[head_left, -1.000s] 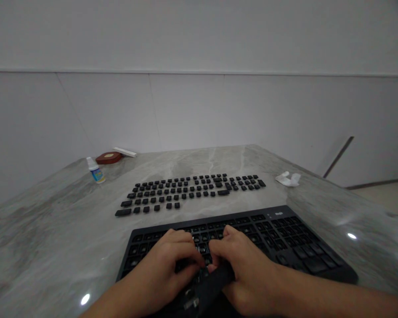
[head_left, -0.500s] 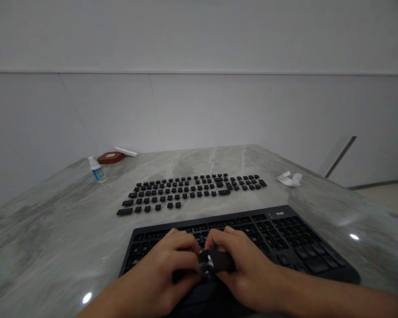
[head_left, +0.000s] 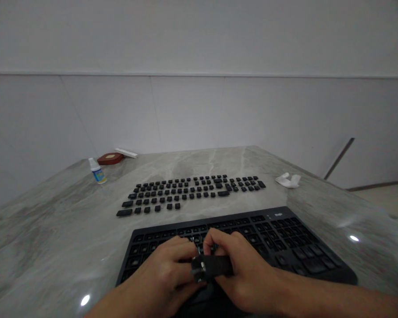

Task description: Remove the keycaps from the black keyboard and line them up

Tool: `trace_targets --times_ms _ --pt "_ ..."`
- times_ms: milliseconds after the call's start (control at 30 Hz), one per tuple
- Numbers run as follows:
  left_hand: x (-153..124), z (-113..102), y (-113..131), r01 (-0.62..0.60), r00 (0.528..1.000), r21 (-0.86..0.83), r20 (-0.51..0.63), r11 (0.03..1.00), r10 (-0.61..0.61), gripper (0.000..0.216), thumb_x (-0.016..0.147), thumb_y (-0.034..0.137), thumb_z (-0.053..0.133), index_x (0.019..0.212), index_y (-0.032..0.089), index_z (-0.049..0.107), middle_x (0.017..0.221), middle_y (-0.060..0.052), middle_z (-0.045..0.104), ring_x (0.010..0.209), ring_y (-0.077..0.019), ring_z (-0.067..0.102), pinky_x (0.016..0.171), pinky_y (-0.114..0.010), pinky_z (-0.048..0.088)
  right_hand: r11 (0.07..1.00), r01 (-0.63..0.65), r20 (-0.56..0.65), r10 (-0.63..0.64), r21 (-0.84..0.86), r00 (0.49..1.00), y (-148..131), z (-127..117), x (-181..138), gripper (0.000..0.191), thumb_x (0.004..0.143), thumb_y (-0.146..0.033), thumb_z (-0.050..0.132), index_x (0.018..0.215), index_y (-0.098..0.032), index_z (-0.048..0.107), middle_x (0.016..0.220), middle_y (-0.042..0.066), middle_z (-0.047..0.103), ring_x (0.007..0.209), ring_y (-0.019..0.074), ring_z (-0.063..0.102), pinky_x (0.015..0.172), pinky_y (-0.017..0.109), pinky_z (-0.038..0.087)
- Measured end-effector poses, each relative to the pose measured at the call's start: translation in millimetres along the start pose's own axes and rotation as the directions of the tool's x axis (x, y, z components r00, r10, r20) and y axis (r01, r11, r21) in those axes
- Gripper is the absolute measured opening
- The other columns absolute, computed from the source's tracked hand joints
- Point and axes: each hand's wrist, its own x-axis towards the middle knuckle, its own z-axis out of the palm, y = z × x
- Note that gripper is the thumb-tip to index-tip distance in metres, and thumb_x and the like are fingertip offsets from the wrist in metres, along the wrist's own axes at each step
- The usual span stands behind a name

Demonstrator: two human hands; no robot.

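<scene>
A dark keyboard (head_left: 274, 212) lies in front of me, with most of its keycaps off and the square sockets showing. My right hand (head_left: 243, 269) is closed around a short black tool (head_left: 215, 266) with a shiny metal bit at its left end; its exact kind is unclear. Pressed against that end, my left hand (head_left: 167, 269) has its fingers curled together over the middle of the keyboard. Thin bright lines show by its fingertips, but what they pinch is hidden. Beyond the keyboard, loose black keycaps (head_left: 174, 198) lie in rows on the grey marbled table (head_left: 69, 229).
At the back left stand a small white spray bottle (head_left: 97, 171) with a blue label, a reddish-brown box (head_left: 110, 158) and a white strip (head_left: 126, 153). A crumpled white tissue (head_left: 288, 180) lies on the right. A pale wall (head_left: 199, 115) rises behind the table.
Both hands have shifted slightly over the keyboard, and the black tool's metal end has moved a little left. The right index finger is more raised and bent. The keycap rows look the same.
</scene>
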Motion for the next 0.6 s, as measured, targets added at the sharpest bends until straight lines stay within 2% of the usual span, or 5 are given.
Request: trace_targets --times_ms 133,300,600 --pt "-1.8 -0.6 -0.6 0.074 0.997 -0.076 0.028 0.994 -0.072 0.013 0.087 0.005 0.056 0.093 0.015 0.06 0.088 -0.004 0.061 0.08 -0.0144 0.056 0.07 -0.023 0.042 1.0 -0.018 0.0 0.018 -0.025 1.0 0.0 -0.4 0.2 0.028 0.063 -0.007 0.053 0.088 -0.02 0.057 0.058 -0.007 0.058 0.05 0.0117 0.05 0.054 0.024 0.03" --pt "-0.4 2.9 -8.5 0.139 0.99 -0.219 0.021 0.966 -0.138 0.02 0.083 -0.003 0.048 0.076 0.014 0.057 0.079 -0.002 0.059 0.071 -0.011 0.055 0.063 -0.019 0.039 0.999 -0.038 0.013 0.038 -0.031 0.999 -2.9 -1.1 0.3 0.03 0.062 -0.004 0.052 0.088 -0.019 0.056 0.056 -0.007 0.055 0.05 0.0117 0.048 0.054 0.024 0.028" --pt "2.9 6.9 -11.0 0.212 0.977 -0.236 0.021 0.948 -0.213 0.017 0.082 -0.001 0.051 0.076 0.014 0.059 0.078 -0.002 0.059 0.072 -0.0119 0.055 0.064 -0.02 0.038 0.997 -0.074 -0.016 0.073 -0.036 0.997 -10.0 -2.1 0.4 0.028 0.06 -0.003 0.051 0.082 -0.019 0.056 0.059 -0.005 0.055 0.054 0.0127 0.048 0.055 0.024 0.03"
